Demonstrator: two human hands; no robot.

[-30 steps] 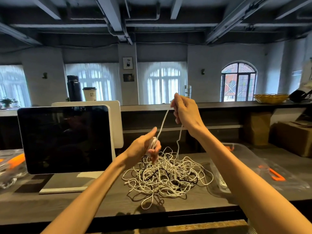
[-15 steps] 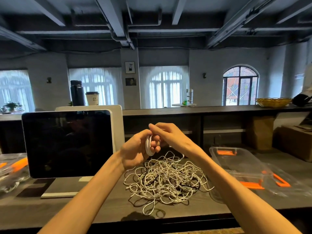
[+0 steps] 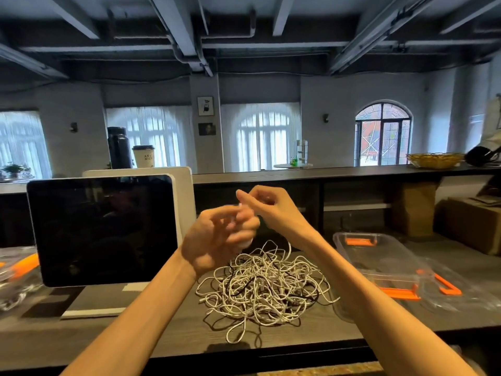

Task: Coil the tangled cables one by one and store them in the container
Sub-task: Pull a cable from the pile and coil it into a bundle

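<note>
right now left hand [image 3: 217, 240] is gripping a small white cable coil [image 3: 245, 234], blurred, above the tangled cable pile [image 3: 264, 286] on the counter [image 3: 162, 337]. right hand [image 3: 267, 206] is pinching the cable's loose end; best wrapping it snug before dropping it in the clear container [image 3: 379, 256].

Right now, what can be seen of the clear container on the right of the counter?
The container is a clear plastic box, rectangular, with orange clasps at its near and far ends. It sits upright and open on the dark counter, right of the cable pile. A clear lid with an orange clasp lies against its right side. The right forearm crosses in front of its near left corner. No coiled cable shows inside. Neither hand touches it.
</note>
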